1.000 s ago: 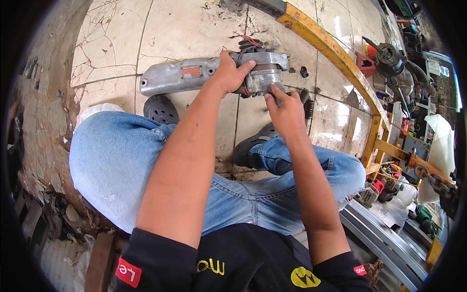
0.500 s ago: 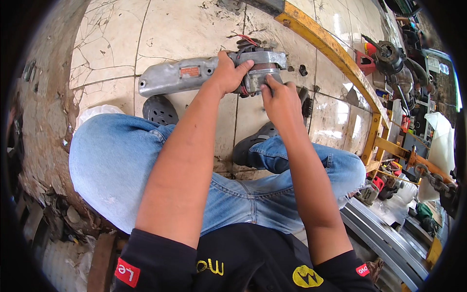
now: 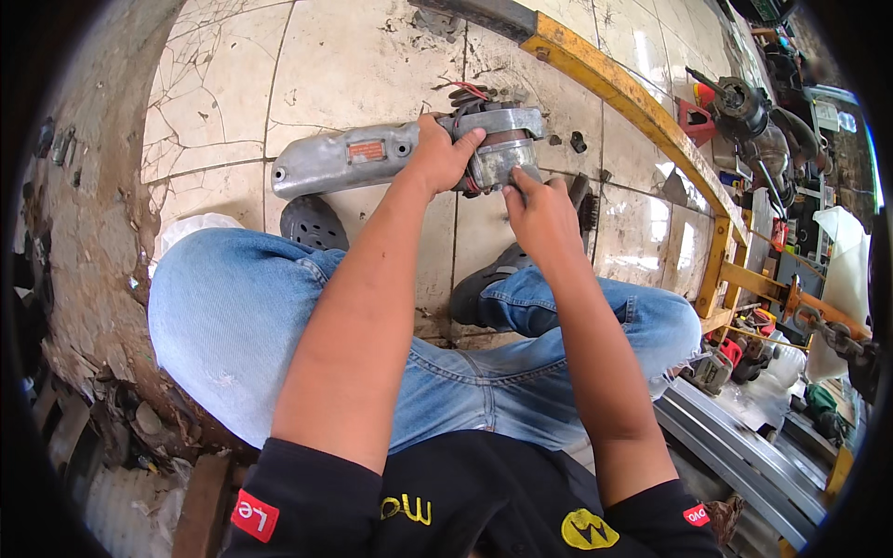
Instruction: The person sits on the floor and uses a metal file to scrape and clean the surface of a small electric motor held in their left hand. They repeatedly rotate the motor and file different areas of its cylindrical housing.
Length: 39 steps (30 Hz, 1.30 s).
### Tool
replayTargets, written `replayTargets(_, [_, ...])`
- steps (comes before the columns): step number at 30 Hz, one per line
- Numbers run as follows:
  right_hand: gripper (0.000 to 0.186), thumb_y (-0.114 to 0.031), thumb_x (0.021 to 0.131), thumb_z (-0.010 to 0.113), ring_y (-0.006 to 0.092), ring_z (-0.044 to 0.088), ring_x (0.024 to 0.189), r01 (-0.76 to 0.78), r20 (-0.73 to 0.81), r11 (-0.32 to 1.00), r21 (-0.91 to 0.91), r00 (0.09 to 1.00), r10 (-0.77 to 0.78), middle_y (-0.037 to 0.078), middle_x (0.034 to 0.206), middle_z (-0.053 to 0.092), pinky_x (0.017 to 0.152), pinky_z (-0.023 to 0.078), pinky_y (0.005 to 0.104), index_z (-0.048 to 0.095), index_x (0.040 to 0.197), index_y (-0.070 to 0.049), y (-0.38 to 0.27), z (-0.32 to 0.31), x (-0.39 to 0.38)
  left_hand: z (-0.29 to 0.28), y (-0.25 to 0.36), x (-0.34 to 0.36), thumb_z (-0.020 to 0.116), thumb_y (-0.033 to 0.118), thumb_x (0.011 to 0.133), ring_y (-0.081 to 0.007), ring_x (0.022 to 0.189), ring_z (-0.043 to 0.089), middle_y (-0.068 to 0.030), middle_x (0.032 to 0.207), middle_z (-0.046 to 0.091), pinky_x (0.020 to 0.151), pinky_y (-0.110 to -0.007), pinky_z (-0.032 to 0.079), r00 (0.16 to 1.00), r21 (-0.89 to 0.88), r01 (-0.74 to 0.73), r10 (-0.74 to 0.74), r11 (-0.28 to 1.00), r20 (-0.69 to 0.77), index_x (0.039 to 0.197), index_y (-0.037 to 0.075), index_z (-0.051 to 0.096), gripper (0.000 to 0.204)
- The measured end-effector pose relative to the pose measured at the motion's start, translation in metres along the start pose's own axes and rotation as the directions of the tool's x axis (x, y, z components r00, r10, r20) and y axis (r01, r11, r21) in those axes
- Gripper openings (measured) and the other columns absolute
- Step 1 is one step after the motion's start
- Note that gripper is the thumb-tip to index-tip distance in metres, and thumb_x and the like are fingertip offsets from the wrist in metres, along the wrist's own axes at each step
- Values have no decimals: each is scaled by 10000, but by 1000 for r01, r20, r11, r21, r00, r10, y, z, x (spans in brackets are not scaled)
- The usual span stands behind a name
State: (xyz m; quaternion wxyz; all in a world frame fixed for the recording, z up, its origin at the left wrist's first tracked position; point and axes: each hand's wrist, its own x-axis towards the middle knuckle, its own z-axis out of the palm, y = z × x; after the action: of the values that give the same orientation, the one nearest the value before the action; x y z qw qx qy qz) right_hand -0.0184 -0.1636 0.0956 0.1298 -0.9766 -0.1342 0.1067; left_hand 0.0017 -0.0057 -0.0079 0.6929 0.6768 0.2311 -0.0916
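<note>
My left hand is closed round the metal assembly, a rounded housing with a top bracket, red wires and rust-brown band. My right hand is bent with thumb and index finger at the housing's lower face; whether a small grey piece sits in those fingertips I cannot make out. A long grey cast metal cover with an orange label lies horizontally left of the housing, partly behind my left hand. A dark bristle brush lies just right of my right hand.
A yellow steel frame arches over the cracked tiles. A greasy machine part, red container, chain and metal rails crowd the right side. My crossed legs and grey clogs surround the workspace; wooden debris lies lower left.
Both hands and the housing sit slightly lower in the picture, as does the long cover. My right fingers shift a little on the housing's face; the left grip stays.
</note>
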Motion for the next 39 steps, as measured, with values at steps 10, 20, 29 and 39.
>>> replayTargets(10, [307,-236,904,589,436,618,871,-27,13,1000,2,1000,27,298,879,609,747,520,486,665,1156,-77,4,0,-2,7,-5,0,673,388,892,-322,1102,570,-318,1213,512,939,-365,464,999,63,-24,27,998,-45,1254,-138,249,767])
replayTargets(20, [320,-251,914,576,453,624,823,15,53,1000,-5,998,-14,305,946,583,741,528,482,652,1184,-96,4,0,3,5,-17,13,646,428,909,-275,1008,600,-286,1166,509,735,-348,563,996,128,-69,75,989,-40,1301,-116,167,824])
replayTargets(29, [337,-248,902,598,449,631,804,-28,48,1000,6,998,28,304,980,578,731,522,483,651,1210,-121,2,1,3,5,-11,4,669,391,895,-341,1068,587,-313,1202,530,919,-365,483,998,48,-45,48,998,-51,1281,-150,230,796])
replayTargets(39, [343,-258,899,598,436,630,809,-26,31,1000,4,999,26,297,943,595,747,526,481,652,1201,-105,7,2,1,3,-11,5,648,421,908,-285,1032,594,-302,1179,511,789,-348,535,998,94,-57,59,994,-14,1259,-131,201,792])
